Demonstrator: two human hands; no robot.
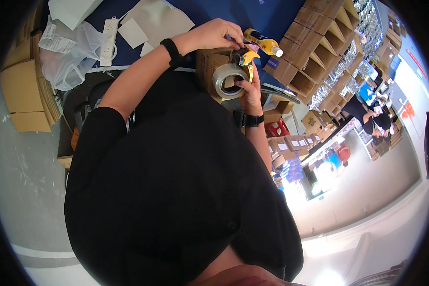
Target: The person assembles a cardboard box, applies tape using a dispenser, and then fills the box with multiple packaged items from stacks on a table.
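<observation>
Fingers of the right hand [252,94] grip the dispenser [247,58] near the box [205,70]; those of the left hand [218,35] bend against its upper end, grip unclear. Keep the roll [218,81] steady and aligned.

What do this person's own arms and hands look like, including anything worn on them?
The left hand and right hand are ungloved. Each wrist wears a black band, the left wristband and right wristband, both with a bulkier dark part. The black top has short sleeves.
</observation>
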